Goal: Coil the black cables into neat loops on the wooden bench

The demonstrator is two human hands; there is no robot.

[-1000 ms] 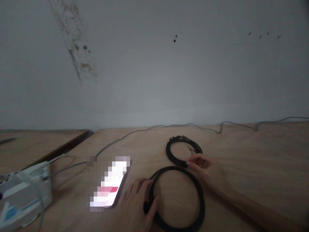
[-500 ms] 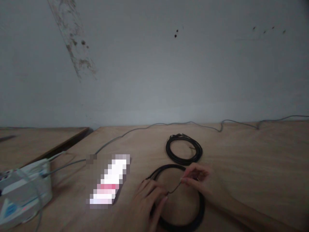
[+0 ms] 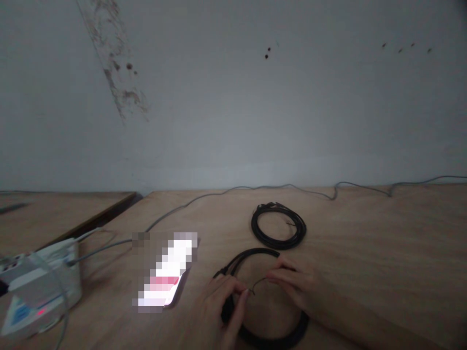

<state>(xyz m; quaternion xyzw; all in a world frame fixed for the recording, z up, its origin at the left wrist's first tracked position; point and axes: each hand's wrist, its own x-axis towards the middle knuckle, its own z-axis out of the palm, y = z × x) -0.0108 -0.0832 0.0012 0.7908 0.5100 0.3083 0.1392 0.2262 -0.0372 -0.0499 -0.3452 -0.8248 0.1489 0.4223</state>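
The left hand (image 3: 219, 316) is closed around the black cable coil (image 3: 255, 252), pinching a thin wire (image 3: 260, 283) that arcs inside the loop toward the right hand (image 3: 294, 284), whose curled fingers reach its far end, their grip unclear. A second coil (image 3: 278, 228) lies just beyond; a white plastic box (image 3: 44, 287) sits well left, contents hidden
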